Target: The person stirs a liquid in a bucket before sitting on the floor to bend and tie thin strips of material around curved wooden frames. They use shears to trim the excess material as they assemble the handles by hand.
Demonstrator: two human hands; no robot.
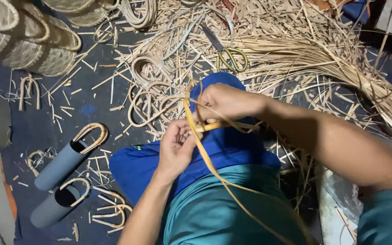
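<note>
Teal shirt (214,213) and blue-trousered knee (223,145) fill foreground | left hand (175,147) pinching yellow cane strip (207,159) over knee | right hand (225,102) clenched on strip's upper loop, just above left | scissors (225,50) on floor among cane scraps (296,50) beyond knee | two grey tubes (62,165) with bent handles at left | woven baskets (28,38) far left corner

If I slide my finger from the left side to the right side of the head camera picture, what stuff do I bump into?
Woven baskets → grey tubes → left hand → right hand wrapping a yellow strip → scissors → big pile of pale strips.
</note>
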